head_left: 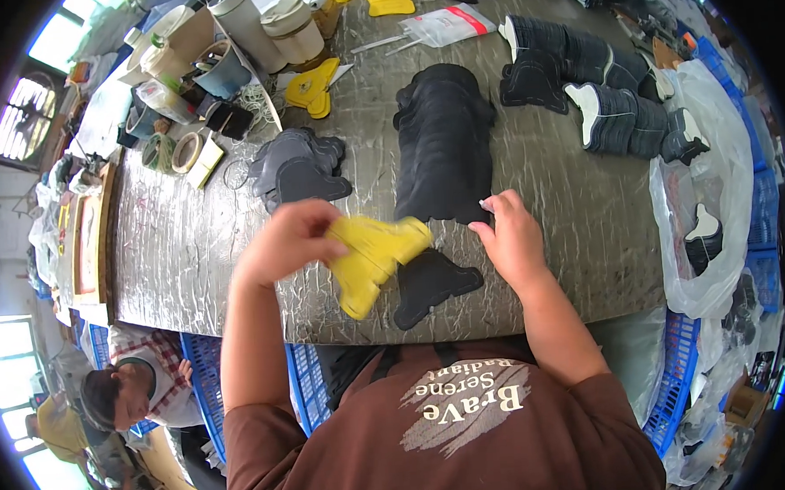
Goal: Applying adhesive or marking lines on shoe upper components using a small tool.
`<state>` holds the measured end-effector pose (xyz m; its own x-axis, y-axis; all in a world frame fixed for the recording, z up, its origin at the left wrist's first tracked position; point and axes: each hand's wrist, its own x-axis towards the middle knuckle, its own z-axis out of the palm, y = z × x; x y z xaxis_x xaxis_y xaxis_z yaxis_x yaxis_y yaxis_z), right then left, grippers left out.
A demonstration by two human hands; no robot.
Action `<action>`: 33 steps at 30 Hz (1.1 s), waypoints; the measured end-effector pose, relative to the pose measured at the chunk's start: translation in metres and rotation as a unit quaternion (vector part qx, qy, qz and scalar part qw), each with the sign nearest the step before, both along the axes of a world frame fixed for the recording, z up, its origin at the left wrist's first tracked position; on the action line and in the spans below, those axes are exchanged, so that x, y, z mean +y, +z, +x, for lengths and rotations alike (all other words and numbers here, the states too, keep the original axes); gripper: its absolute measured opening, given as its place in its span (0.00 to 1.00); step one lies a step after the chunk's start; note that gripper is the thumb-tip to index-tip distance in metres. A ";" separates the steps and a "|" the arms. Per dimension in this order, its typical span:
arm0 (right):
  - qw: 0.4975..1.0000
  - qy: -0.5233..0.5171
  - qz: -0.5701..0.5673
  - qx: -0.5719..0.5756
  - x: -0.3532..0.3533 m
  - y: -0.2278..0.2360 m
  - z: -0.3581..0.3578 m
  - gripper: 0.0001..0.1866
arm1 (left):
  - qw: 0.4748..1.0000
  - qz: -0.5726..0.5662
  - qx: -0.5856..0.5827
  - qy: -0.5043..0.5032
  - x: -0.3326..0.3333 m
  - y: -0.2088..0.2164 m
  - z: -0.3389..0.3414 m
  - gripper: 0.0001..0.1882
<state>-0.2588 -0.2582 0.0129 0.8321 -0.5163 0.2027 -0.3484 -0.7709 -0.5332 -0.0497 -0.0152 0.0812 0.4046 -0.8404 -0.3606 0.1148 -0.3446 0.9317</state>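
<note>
My left hand [292, 241] grips a yellow curved template [371, 255] by its left end and holds it over the table, slightly smeared by motion. Below its right end lies a single black shaped piece [434, 287], flat near the table's front edge. A long overlapping row of black cut pieces [445, 146] stretches away across the middle. At the near right corner of that row, the thumb and forefinger of my right hand [513, 235] close on the edge of a black piece. To the left sits a smaller pile of black pieces [297, 166].
Bundles of black pieces with white edges [615, 121] lie at the right, beside a clear plastic bag [705, 187]. Pots [291, 30], a tape roll [187, 153] and another yellow template [314, 89] occupy the far left. Blue crates [307, 384] stand below the table; another person [140, 379] is at the lower left.
</note>
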 end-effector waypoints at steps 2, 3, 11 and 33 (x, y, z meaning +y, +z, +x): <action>1.000 -0.004 0.007 -0.003 -0.002 -0.002 0.000 0.18 | 0.990 0.076 -0.081 -0.084 -0.019 -0.009 -0.028 0.14; 1.000 0.002 0.006 -0.010 -0.002 -0.002 0.001 0.18 | 0.983 0.111 -0.116 -0.094 -0.030 -0.002 -0.045 0.14; 0.999 0.005 0.001 -0.032 -0.001 -0.006 0.000 0.18 | 0.900 0.092 -0.422 -0.049 -0.051 -0.037 -0.087 0.13; 0.992 0.115 0.043 0.008 0.038 0.021 -0.041 0.21 | 0.915 0.056 -0.397 0.044 -0.066 -0.040 -0.081 0.19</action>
